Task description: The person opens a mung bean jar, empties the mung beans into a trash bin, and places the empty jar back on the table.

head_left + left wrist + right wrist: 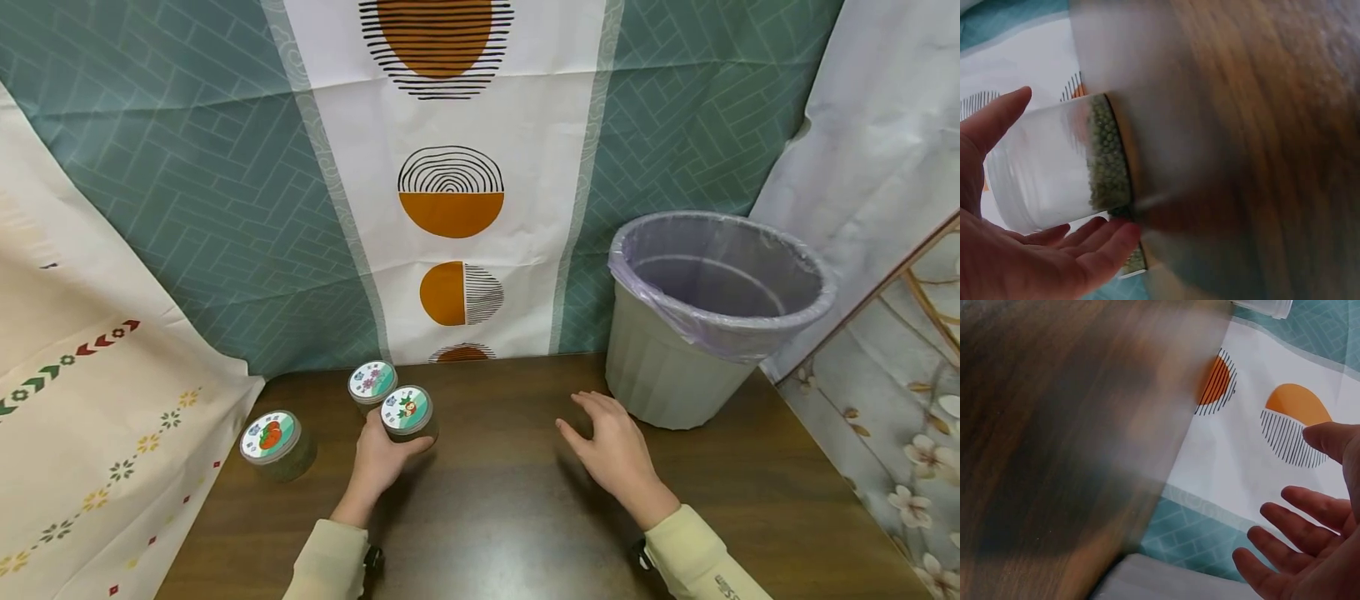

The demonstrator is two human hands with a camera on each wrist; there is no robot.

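Observation:
My left hand (pixel 381 458) is around a clear jar (pixel 407 412) with a teal-and-white label on its lid. In the left wrist view the jar holds small green beans (pixel 1109 156) at its bottom. The thumb is spread to one side, and the fingers lie fairly straight along the other; firm contact is hard to tell. Just behind stands a second jar (pixel 372 382) with pink flowers on its lid. Farther left is a third jar (pixel 277 444) with an orange fruit picture. My right hand (pixel 617 450) is over the table, fingers loosely spread, holding nothing.
A grey bin (pixel 667 367) with a thin plastic liner stands at the table's back right, close to my right hand. The dark wooden table (pixel 495 500) meets a patterned green-and-white cloth (pixel 525 208) at the back. A cream cloth (pixel 112 400) hangs on the left.

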